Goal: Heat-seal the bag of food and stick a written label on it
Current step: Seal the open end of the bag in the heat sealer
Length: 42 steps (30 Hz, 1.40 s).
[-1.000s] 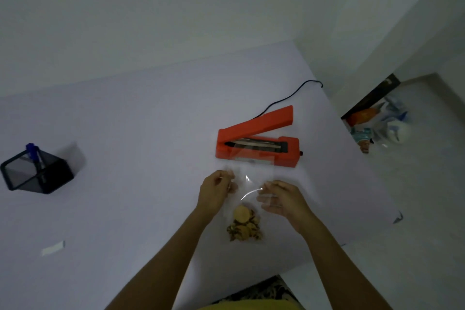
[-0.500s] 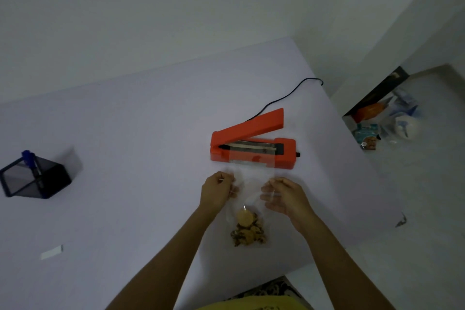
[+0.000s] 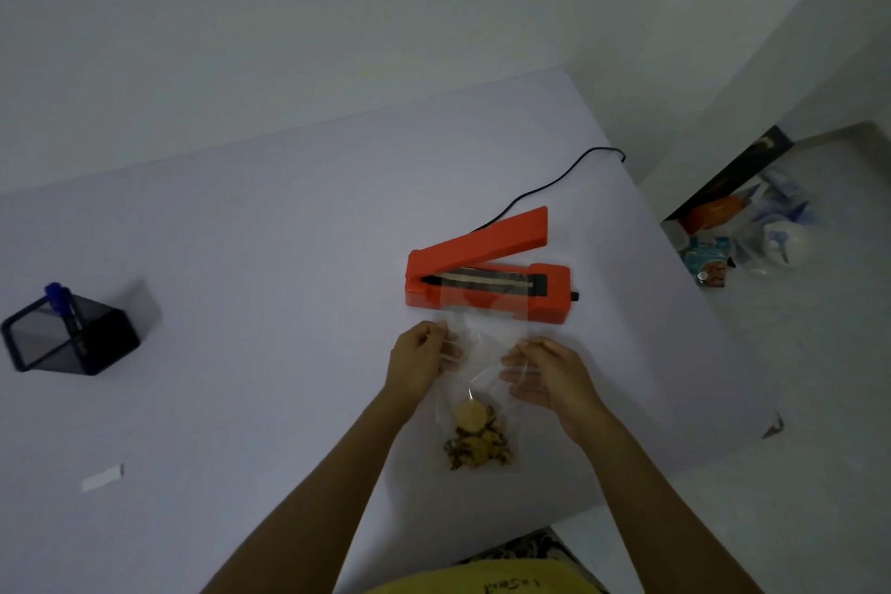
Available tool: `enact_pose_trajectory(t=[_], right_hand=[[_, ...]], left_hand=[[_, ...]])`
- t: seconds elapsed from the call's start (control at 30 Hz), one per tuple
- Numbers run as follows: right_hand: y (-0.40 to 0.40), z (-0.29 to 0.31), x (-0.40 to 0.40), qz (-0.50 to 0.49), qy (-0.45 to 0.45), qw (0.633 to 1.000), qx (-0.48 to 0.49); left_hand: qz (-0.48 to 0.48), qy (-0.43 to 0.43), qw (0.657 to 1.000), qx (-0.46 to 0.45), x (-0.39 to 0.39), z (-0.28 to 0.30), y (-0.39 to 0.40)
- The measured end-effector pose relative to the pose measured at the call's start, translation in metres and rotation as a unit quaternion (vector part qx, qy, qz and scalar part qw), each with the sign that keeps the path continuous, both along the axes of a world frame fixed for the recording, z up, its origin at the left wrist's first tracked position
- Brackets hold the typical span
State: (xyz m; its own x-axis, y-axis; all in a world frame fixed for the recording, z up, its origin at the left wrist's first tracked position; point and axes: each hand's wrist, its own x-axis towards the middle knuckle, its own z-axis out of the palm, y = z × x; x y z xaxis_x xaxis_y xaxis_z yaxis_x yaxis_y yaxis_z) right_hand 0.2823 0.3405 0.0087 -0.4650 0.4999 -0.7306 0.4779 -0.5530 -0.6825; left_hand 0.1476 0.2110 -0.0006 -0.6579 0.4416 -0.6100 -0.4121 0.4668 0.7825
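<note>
White tabletop (image 3: 270, 265) fills most of the head view, set against pale walls under dim light. Near its front edge, 2 bare hands hold a clear plastic bag (image 3: 482, 352) by its 2 side edges. The left hand (image 3: 418, 364) has its fingers curled in, pinching the bag's left edge. The right hand (image 3: 549, 374) has its thumb on top of the plastic and its fingers under it, gripping the right edge. The bag lies flat on the table, stretched between the hands. Its open top end rests across the sealing strip of the heat sealer, under the raised lid.

Inside the bag, at the bottom end closest to the person, sits a small heap of food (image 3: 477, 441): 1 round tan biscuit on top of darker brown pieces. The upper part of the bag holds nothing visible.

Just beyond the hands stands the orange heat sealer (image 3: 487, 285), its hinged arm lifted at an angle. A black cord (image 3: 554, 181) runs from it toward the table's far right corner.

Well apart, at the table's left edge, is a black mesh pen holder (image 3: 72, 338) with 1 blue pen (image 3: 60, 299) standing in it. Near the front left lies a small white label (image 3: 102, 478), flat on the table.

On the floor to the right is a jumble of packets and bags (image 3: 742, 232), too blurred to identify.
</note>
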Motion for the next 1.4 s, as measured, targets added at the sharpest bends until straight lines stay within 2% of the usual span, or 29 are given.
enact_pose_trajectory(t=[0.17,0.37,0.73,1.2,1.23,1.3,1.37,1.4], right_hand=[[0.0,-0.003,0.004,-0.01,-0.007,1.0,0.001],[-0.002,-0.004,0.005,-0.031,-0.007,0.999,0.004],[-0.001,-0.002,-0.003,-0.007,-0.016,1.0,0.003],[0.004,-0.001,-0.003,0.024,-0.037,0.999,0.009],[0.002,0.0,-0.003,0.035,-0.048,0.998,0.029],[0.002,0.005,-0.004,0.059,-0.09,0.981,0.162],[0.004,0.023,-0.008,0.019,-0.105,0.935,0.339],[0.007,0.037,-0.013,-0.019,-0.088,0.913,0.397]], left_hand=[[0.005,-0.027,0.999,-0.019,0.002,0.004,0.007],[-0.013,-0.015,1.0,-0.021,0.001,0.005,0.008],[-0.011,-0.032,0.999,0.009,-0.004,0.007,0.004],[-0.021,-0.014,1.0,-0.003,-0.008,0.006,0.008],[-0.021,-0.012,1.0,-0.004,-0.007,0.005,0.007],[-0.022,-0.007,1.0,-0.006,-0.006,0.004,0.006],[-0.025,-0.004,1.0,-0.007,-0.007,0.004,0.006],[-0.026,-0.003,1.0,-0.007,-0.007,0.004,0.006]])
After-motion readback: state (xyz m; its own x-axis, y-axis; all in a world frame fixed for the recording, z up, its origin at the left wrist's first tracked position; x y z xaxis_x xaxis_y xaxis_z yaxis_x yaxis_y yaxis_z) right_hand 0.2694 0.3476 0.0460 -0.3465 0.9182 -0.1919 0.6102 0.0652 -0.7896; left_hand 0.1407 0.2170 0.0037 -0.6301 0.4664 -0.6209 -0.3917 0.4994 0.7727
